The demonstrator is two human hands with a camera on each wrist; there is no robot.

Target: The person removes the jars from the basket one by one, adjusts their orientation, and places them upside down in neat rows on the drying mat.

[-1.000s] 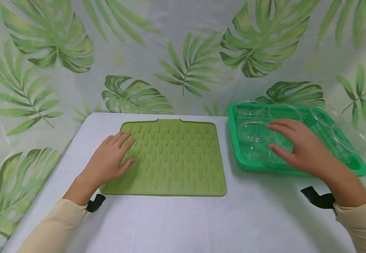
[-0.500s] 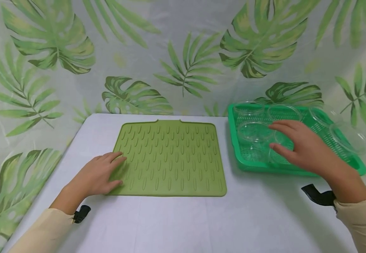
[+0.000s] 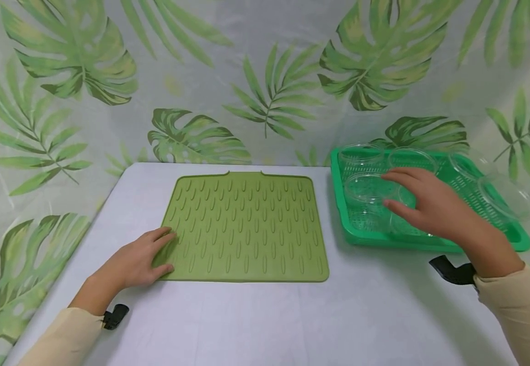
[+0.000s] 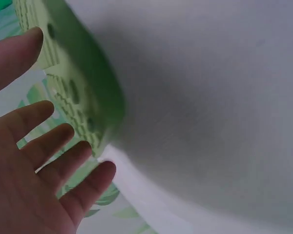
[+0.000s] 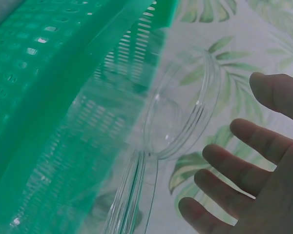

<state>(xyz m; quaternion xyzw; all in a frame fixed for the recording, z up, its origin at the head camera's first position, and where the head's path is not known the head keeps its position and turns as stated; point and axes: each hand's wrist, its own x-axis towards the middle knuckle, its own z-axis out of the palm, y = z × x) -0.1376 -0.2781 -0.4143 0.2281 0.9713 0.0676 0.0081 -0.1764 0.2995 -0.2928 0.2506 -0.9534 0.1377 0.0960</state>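
Note:
In the head view my left hand (image 3: pixel 137 260) is at the near left corner of a green mat (image 3: pixel 251 229) with raised oval ridges. Its spread fingers (image 4: pixel 63 168) hold nothing in the left wrist view, close to the mat's edge (image 4: pixel 90 73). My right hand (image 3: pixel 434 206) hovers over a green slotted basket (image 3: pixel 353 236) at the right. Clear round plastic cups (image 3: pixel 369 189) stand inside, and the hand partly covers some of them. The right wrist view has the fingers (image 5: pixel 234 163) spread apart, beside a clear cup's rim (image 5: pixel 205 105), with nothing between them.
A white cloth (image 3: pixel 255 325) covers the table. Leaf-printed sheeting (image 3: pixel 274 76) hangs behind it and down the left side. More clear cups (image 3: pixel 509 198) lean at the basket's right side. Dark wrist mounts (image 3: pixel 452 270) stick out under both wrists.
My left hand has drawn back from over the mat, down and left to its near left corner. My right hand has shifted slightly left and up over the basket. The mat and cups look unmoved.

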